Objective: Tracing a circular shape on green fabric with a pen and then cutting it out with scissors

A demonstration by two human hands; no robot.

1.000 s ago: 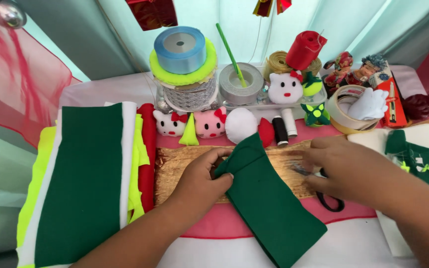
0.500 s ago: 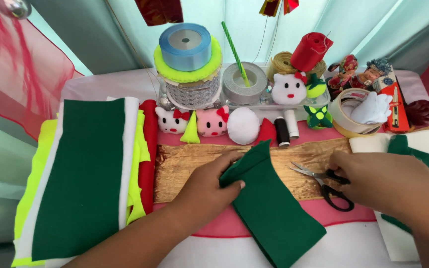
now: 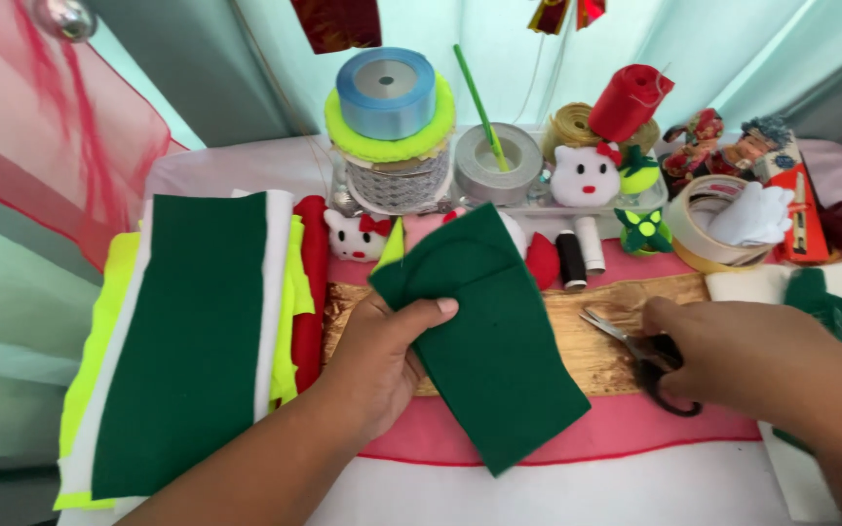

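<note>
My left hand [image 3: 377, 356] grips a folded piece of dark green felt [image 3: 489, 341] by its left edge and lifts it above the golden fabric strip [image 3: 596, 331]. My right hand [image 3: 733, 356] rests on a pair of black-handled scissors [image 3: 645, 356] that lie on the golden strip, blades pointing left; the fingers cover the handles.
A stack of green, white, yellow and red felt sheets [image 3: 187, 341] lies at the left. Ribbon spools [image 3: 387, 97], a grey tape roll [image 3: 499, 161], white cat figures [image 3: 585, 175], thread spools [image 3: 577, 258], a clear tape roll [image 3: 704, 224] and green cut-outs [image 3: 835, 307] crowd the back and right.
My left hand has lifted the green felt up off the table. My right hand has slid right, off the felt and onto the scissors.
</note>
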